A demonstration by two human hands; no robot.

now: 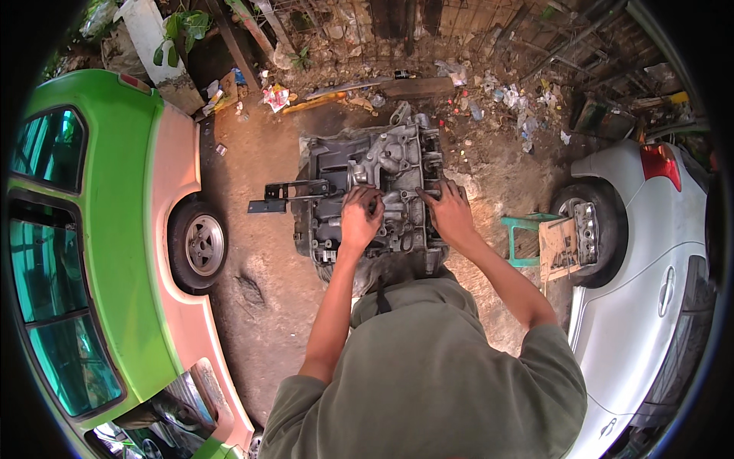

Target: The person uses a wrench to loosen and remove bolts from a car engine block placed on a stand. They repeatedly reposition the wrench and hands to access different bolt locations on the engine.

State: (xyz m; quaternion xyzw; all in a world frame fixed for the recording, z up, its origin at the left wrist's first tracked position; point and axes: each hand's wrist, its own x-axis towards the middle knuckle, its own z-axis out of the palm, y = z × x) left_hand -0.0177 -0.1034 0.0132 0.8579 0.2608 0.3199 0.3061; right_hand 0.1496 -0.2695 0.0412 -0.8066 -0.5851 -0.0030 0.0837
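Note:
A grey metal engine block (329,157), dark with grease, lies on the ground in front of me. My left hand (359,223) is over its middle, fingers curled and closed together at the castings. Whatever sits between those fingertips is too small and dark to name. On the block's right side rests my right hand (453,216), its fingers apart and its thumb side touching the edge, with nothing visible in it. A black metal bracket (267,206) with long arms sticks out from the block's left side.
A green and pink car (130,183) stands at the left, a silver car (650,222) at the right. Beside the silver car's wheel, a green plastic stool (511,243) bears a wooden board (556,249) and a metal engine part (586,232). Litter (524,115) lies along the back wall.

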